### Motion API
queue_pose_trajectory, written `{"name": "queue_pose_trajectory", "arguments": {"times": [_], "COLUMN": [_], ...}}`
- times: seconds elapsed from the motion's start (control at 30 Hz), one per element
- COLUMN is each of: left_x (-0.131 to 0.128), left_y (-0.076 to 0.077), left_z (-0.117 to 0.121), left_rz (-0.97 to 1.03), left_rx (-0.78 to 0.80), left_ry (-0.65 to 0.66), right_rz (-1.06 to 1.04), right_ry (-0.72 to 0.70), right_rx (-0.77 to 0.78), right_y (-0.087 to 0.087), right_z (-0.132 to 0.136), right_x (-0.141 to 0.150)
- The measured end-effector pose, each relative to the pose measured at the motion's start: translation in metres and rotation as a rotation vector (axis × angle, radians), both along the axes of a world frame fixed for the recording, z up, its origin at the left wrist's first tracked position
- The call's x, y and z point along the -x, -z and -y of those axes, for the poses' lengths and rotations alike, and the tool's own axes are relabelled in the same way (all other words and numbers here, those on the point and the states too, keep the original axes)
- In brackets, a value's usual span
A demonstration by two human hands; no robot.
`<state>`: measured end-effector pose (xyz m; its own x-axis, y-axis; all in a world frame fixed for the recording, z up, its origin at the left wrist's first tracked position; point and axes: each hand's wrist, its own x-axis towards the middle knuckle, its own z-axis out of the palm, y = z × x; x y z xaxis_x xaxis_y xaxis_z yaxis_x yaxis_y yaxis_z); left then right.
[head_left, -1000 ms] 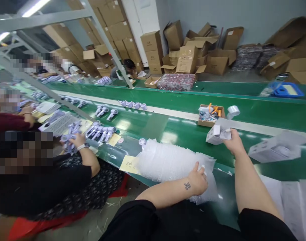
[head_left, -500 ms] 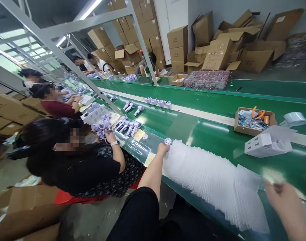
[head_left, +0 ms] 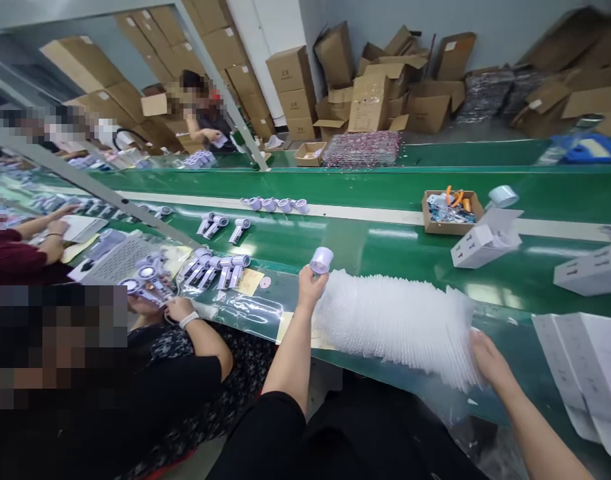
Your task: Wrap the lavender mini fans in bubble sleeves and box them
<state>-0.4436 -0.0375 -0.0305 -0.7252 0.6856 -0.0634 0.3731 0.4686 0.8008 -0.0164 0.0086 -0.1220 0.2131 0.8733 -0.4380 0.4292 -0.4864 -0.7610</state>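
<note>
My left hand [head_left: 311,288] is closed round the lower part of a small pale-lavender handheld fan [head_left: 322,259]. Its round head is tilted up and the handle is mostly hidden by my fingers. To the right of that hand lies a long overlapping row of translucent white bags [head_left: 390,320] along the near edge of the bench. At the row's right end, my right hand [head_left: 491,360] has its fingers closed at the edge of the last bag, with the fingertips partly hidden behind it.
Several fans [head_left: 215,270] lie left on the green bench [head_left: 355,257], beside a seated co-worker handling others. Right stand an open white box [head_left: 478,243], a carton of parts and orange-handled tools [head_left: 448,213], a tape roll [head_left: 503,195] and flat white boxes [head_left: 580,373].
My view has swung right. The fan in my left hand has turned from its front grille to its side. My right hand has come in from the right to the bags' end.
</note>
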Motion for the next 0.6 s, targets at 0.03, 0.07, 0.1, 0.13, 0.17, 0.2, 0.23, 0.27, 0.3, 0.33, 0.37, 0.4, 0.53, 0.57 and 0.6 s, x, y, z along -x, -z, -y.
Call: {"name": "queue_pose_trajectory", "arguments": {"times": [0.03, 0.07, 0.1, 0.13, 0.17, 0.2, 0.23, 0.27, 0.3, 0.33, 0.37, 0.4, 0.53, 0.57, 0.6], "left_x": [-0.006, -0.015, -0.029, -0.047, -0.071, -0.099, -0.131, -0.166, -0.201, -0.235, -0.265, -0.291, -0.346, -0.351, -0.355], "left_y": [-0.012, -0.023, -0.034, -0.042, -0.048, -0.052, -0.052, -0.049, -0.044, -0.038, -0.030, -0.023, -0.001, 0.003, 0.007], "left_z": [0.000, -0.001, -0.004, -0.008, -0.013, -0.017, -0.021, -0.024, -0.025, -0.026, -0.025, -0.025, -0.021, -0.020, -0.018], "left_rz": [-0.060, -0.105, -0.114, -0.064, 0.050, 0.208, 0.392, 0.574, 0.730, 0.822, 0.852, 0.774, 0.050, -0.128, -0.299], "left_rx": [-0.095, -0.194, -0.284, -0.351, -0.386, -0.393, -0.372, -0.321, -0.235, -0.123, -0.012, 0.074, 0.122, 0.097, 0.078], "left_ry": [0.067, 0.137, 0.206, 0.269, 0.327, 0.394, 0.475, 0.563, 0.666, 0.778, 0.888, 1.005, 1.221, 1.255, 1.309], "right_rz": [-0.053, -0.091, -0.114, -0.134, -0.161, -0.190, -0.249, -0.352, -0.489, -0.640, -0.783, -0.899, -1.030, -1.042, -1.049], "right_ry": [0.063, 0.110, 0.143, 0.169, 0.196, 0.214, 0.211, 0.177, 0.119, 0.054, 0.000, -0.024, 0.192, 0.257, 0.310], "right_rx": [-0.039, -0.078, -0.111, -0.136, -0.162, -0.188, -0.206, -0.209, -0.194, -0.162, -0.118, -0.070, 0.058, 0.082, 0.113], "right_y": [-0.004, -0.008, -0.013, -0.019, -0.026, -0.034, -0.044, -0.054, -0.064, -0.073, -0.081, -0.086, -0.085, -0.081, -0.077], "right_z": [0.002, 0.004, 0.006, 0.008, 0.010, 0.012, 0.014, 0.017, 0.021, 0.025, 0.030, 0.035, 0.060, 0.067, 0.073], "right_x": [-0.001, -0.003, -0.004, -0.006, -0.007, -0.008, -0.010, -0.011, -0.013, -0.016, -0.021, -0.028, -0.074, -0.087, -0.100]}}
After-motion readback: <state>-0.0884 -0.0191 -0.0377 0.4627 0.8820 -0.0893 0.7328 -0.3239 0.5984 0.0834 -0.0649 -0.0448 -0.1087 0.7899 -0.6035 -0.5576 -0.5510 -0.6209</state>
